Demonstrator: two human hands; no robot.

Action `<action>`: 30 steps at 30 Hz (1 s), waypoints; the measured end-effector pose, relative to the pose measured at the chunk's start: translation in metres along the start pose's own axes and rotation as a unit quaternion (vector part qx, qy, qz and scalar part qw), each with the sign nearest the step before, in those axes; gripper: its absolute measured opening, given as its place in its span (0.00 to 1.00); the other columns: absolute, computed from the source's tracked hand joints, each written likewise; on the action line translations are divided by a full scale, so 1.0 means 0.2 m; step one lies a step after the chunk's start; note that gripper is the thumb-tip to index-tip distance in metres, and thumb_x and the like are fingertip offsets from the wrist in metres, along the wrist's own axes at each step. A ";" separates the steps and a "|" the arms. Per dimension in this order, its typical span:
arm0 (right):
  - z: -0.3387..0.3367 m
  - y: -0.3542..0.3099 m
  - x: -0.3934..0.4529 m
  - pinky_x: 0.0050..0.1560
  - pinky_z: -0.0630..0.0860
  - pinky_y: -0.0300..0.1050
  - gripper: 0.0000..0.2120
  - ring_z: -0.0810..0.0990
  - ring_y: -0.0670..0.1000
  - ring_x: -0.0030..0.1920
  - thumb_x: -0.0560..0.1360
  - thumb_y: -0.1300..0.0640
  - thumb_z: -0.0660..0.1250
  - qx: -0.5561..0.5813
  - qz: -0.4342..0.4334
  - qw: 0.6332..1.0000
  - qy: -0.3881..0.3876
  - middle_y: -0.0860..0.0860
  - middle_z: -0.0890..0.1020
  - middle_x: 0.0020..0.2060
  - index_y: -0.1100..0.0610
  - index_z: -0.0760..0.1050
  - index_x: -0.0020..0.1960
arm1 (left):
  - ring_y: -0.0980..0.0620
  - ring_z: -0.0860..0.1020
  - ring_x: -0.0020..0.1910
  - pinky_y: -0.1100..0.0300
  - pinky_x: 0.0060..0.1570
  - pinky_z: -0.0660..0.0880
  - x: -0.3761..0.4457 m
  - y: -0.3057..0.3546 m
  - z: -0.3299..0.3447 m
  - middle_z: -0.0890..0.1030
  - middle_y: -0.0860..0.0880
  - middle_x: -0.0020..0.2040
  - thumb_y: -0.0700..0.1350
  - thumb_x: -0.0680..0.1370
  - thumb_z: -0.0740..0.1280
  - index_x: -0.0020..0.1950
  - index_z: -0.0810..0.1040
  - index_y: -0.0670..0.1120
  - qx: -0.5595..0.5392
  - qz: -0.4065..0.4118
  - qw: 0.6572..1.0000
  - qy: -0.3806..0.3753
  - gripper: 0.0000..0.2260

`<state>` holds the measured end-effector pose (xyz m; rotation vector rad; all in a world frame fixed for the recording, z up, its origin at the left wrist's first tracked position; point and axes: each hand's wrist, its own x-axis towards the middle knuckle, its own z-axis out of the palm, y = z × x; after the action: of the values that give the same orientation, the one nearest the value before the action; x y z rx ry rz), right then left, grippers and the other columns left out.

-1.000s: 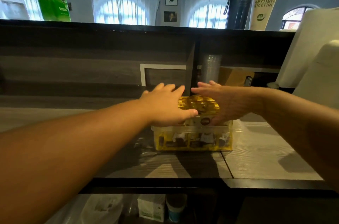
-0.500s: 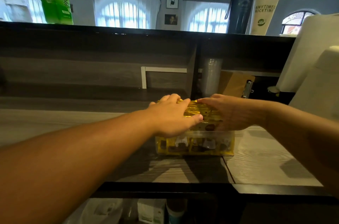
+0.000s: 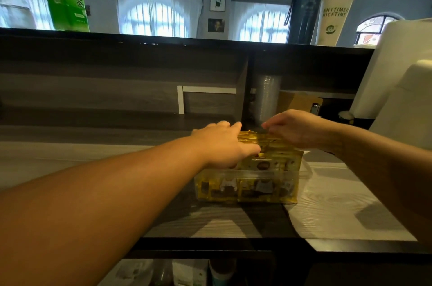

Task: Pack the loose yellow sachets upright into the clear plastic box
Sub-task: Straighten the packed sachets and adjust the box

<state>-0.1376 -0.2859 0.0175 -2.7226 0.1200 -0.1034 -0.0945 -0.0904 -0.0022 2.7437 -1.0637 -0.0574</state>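
A: How far along?

B: Nearly packed. The yellow sachets [image 3: 268,145] stand in the clear plastic box [image 3: 245,188]; left hand [image 3: 224,145] lies flat on their tops, fingers straight, while the right hand [image 3: 297,129] seems to pinch one.

A: Surroundings?

B: Wood-grain counter [image 3: 327,203], shelf behind, arched windows [image 3: 154,16].

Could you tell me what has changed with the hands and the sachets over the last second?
The right hand, which lay flat on the yellow sachets, has lifted at the wrist and now curls its fingers over their far top edge. The left hand has slid slightly forward and still rests flat on the sachets' left side. The clear box stays in place on the counter, with the sachets standing above its rim.
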 end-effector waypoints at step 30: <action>-0.05 -0.11 0.02 0.54 0.75 0.44 0.17 0.78 0.48 0.54 0.78 0.48 0.62 0.025 0.050 0.976 -0.209 0.51 0.78 0.59 0.52 0.72 0.65 | 0.44 0.70 0.65 0.40 0.63 0.68 0.05 -0.03 0.01 0.72 0.49 0.67 0.70 0.77 0.55 0.73 0.68 0.55 -0.017 -0.002 0.999 0.034 0.30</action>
<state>-0.1329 -0.2702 0.0358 -2.6162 0.1299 0.4854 -0.0831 -0.0935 -0.0040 2.6975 -1.0293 0.0181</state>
